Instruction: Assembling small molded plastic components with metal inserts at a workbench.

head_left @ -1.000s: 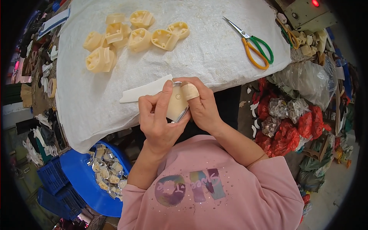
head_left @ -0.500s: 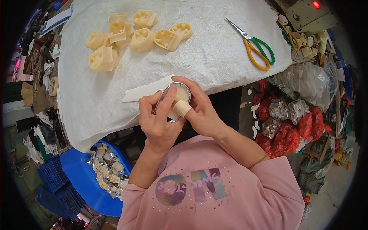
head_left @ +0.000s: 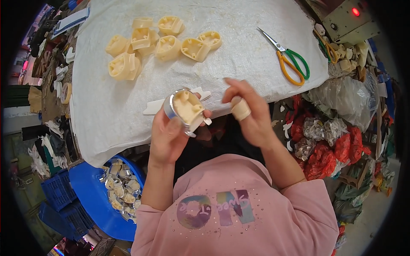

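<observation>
My left hand point(head_left: 165, 138) is closed round a cream plastic part point(head_left: 187, 107) with a shiny silver band round its outside. The part's hollow side, with small posts inside, faces up, and a small pale tab sticks out near its lower right. My right hand point(head_left: 253, 112) is raised to the right of it, apart from the part. Its thumb wears a beige wrap, and the fingers are spread with nothing seen between them, slightly blurred. A white flat strip point(head_left: 154, 106) lies on the table edge, partly behind my left hand.
Several cream plastic parts point(head_left: 168, 48) sit on the white-covered table point(head_left: 239, 51). Scissors point(head_left: 290, 62) with green and yellow handles lie at the right. A blue tub point(head_left: 83, 192) of silver-banded parts stands at the lower left. Red bags point(head_left: 318, 160) are heaped at the right.
My right hand has let go of the part and moved away to the right. My left hand has turned the part so its hollow side shows. The whole view has shifted slightly.
</observation>
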A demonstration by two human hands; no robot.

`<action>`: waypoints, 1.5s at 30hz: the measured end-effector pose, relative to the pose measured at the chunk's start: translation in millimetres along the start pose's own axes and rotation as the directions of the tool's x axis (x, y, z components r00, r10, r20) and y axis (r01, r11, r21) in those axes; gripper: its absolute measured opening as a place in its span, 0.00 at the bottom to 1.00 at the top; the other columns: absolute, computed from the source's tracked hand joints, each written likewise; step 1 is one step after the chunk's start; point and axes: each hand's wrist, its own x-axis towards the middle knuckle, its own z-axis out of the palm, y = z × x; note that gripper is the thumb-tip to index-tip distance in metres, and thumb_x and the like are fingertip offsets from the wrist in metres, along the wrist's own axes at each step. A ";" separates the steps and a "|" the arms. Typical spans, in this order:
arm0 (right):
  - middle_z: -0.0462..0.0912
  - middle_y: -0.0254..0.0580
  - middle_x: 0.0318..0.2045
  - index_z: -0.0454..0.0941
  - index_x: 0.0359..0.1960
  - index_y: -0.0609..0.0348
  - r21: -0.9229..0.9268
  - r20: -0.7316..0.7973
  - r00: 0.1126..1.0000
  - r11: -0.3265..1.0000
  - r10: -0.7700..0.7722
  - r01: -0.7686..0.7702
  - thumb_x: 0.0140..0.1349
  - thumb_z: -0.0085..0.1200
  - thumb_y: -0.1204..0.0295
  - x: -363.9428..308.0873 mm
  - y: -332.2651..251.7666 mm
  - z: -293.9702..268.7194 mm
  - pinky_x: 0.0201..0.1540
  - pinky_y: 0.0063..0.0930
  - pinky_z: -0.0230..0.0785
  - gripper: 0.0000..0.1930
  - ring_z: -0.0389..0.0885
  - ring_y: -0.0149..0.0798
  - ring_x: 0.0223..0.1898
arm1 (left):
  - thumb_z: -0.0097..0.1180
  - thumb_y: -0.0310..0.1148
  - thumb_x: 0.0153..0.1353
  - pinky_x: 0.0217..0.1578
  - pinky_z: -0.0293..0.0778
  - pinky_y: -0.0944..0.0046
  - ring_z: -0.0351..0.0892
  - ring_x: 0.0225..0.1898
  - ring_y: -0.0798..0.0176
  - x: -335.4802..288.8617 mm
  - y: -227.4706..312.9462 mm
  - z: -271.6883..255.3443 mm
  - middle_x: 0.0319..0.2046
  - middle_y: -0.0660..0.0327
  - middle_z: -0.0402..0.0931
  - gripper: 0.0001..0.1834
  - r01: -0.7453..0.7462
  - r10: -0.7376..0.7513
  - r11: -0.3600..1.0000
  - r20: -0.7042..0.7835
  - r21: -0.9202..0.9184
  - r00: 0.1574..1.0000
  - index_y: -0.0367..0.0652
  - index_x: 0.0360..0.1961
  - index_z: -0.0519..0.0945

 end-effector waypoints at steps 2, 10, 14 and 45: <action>0.75 0.40 0.32 0.71 0.53 0.60 0.009 -0.106 0.993 0.998 0.058 -0.058 0.59 0.49 0.78 -1.1 9.4 -10.6 0.40 0.25 0.67 0.18 0.74 0.32 0.33 | 0.60 0.40 0.57 0.41 0.80 0.57 0.72 0.51 0.38 0.2 -0.4 -3.1 0.50 0.44 0.67 0.39 -0.011 0.026 0.946 0.042 -0.324 0.999 0.39 0.64 0.53; 0.76 0.35 0.32 0.73 0.50 0.61 -0.094 -0.227 0.970 0.989 0.091 -0.114 0.58 0.50 0.81 -5.9 29.3 -51.0 0.40 0.21 0.66 0.16 0.73 0.27 0.33 | 0.61 0.36 0.56 0.54 0.70 0.50 0.69 0.56 0.47 -0.5 -10.9 -9.2 0.52 0.45 0.67 0.40 0.027 -0.016 0.888 0.027 -0.459 1.000 0.39 0.64 0.53; 0.75 0.38 0.32 0.75 0.45 0.62 -0.456 -0.309 0.951 0.881 -0.025 -0.125 0.56 0.52 0.80 4.8 51.9 -102.5 0.41 0.24 0.67 0.14 0.74 0.33 0.34 | 0.63 0.36 0.54 0.58 0.67 0.54 0.70 0.55 0.54 1.9 -11.8 -10.1 0.52 0.47 0.68 0.40 0.037 -0.022 0.896 0.040 -0.442 0.999 0.38 0.63 0.55; 0.73 0.54 0.51 0.62 0.60 0.62 0.061 0.510 0.783 0.893 0.356 -0.446 0.52 0.56 0.63 -58.5 -14.9 -75.4 0.51 0.34 0.66 0.33 0.75 0.55 0.48 | 0.73 0.33 0.44 0.56 0.65 0.61 0.70 0.54 0.60 7.7 -5.3 2.8 0.53 0.54 0.70 0.35 -0.163 0.204 0.859 -0.033 0.486 0.978 0.36 0.53 0.70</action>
